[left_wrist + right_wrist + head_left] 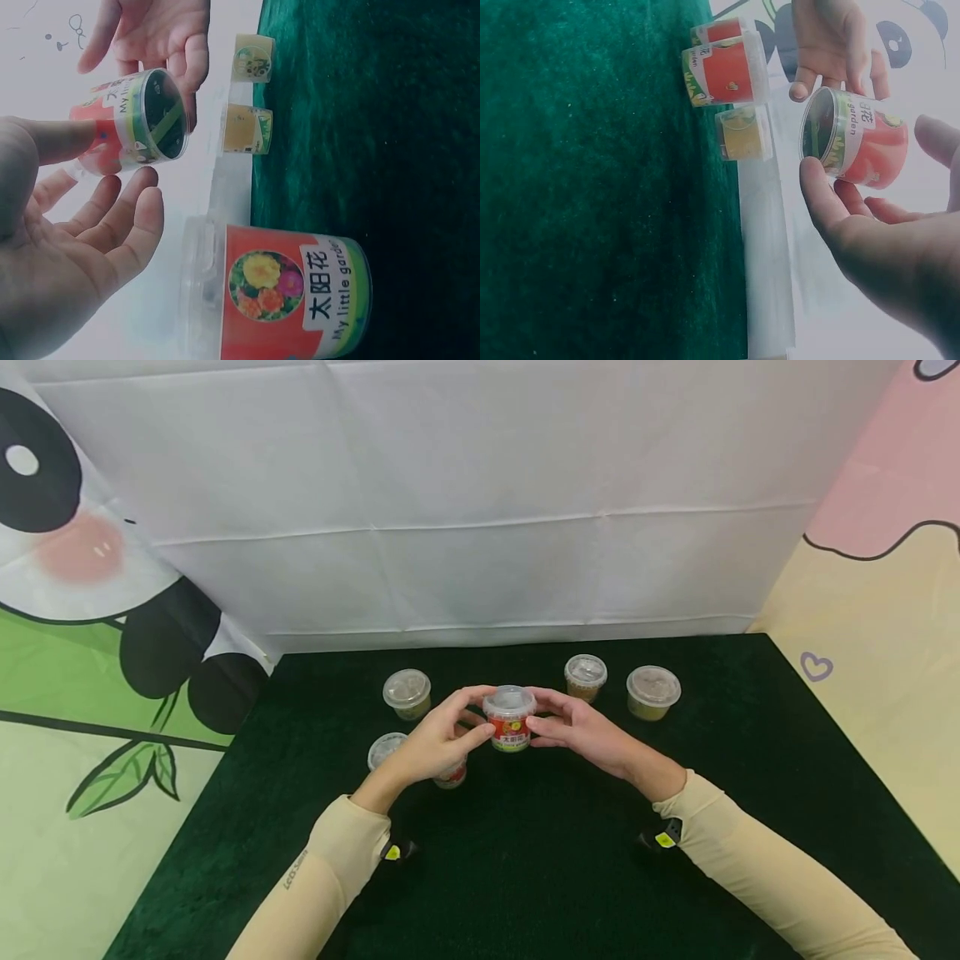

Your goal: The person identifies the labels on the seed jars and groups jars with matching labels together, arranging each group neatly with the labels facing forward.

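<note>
Both hands hold up a clear lidded plastic cup (pixel 511 732) with a red, green and white label, above the table's middle. My left hand (pixel 438 735) is at its left side, thumb on the label and fingers around it. At the opposite side, my right hand (pixel 581 731) has its fingers bent around the cup. In the left wrist view, the held cup (pixel 131 124) shows its transparent base, dark inside. Beneath the left wrist stands another red-labelled cup (pixel 452 774), partly hidden by that hand; its flower picture shows in the left wrist view.
On the dark green table cloth (pixel 525 877) stand several more lidded cups: a yellowish cup (pixel 407 693) at back left, a brownish cup (pixel 585 677) and a yellowish cup (pixel 653 692) at back right. A clear-lidded cup (pixel 384 747) is partly behind the left forearm. White fabric (pixel 487 568) hangs behind.
</note>
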Available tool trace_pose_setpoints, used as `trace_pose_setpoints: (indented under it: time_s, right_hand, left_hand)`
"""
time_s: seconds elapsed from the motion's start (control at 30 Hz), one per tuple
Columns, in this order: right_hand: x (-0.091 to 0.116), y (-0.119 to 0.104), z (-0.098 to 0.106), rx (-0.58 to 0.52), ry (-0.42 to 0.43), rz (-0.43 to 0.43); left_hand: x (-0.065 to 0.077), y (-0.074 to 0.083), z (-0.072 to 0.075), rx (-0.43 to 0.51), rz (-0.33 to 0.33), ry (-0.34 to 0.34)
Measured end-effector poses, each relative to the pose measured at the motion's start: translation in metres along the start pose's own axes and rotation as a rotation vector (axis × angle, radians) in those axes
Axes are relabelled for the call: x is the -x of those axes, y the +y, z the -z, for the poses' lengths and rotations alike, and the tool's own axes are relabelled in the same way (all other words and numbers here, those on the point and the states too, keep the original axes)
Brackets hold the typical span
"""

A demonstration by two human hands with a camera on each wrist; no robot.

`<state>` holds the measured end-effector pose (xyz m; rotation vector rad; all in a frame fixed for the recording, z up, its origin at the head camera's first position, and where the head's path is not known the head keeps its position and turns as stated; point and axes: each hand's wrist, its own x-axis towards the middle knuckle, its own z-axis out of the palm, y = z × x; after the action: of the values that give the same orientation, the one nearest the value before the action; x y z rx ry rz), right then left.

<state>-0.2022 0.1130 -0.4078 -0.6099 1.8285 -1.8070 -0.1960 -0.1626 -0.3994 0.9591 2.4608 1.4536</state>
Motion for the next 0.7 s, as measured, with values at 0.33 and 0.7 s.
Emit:
trace_pose_setpoints:
  time_s: [0.33,0.7]
  right_hand:
    - [0.0,0.001,-0.002,0.02,0.004,-0.015]
    - [-0.003,0.011,-0.008,0.056,0.0,-0.043]
  left_hand:
    - [0.001,-0.007,0.002,-0.008,-0.015,-0.011]
    - [0.004,-0.012,0.003,-0.167,-0.032,0.001]
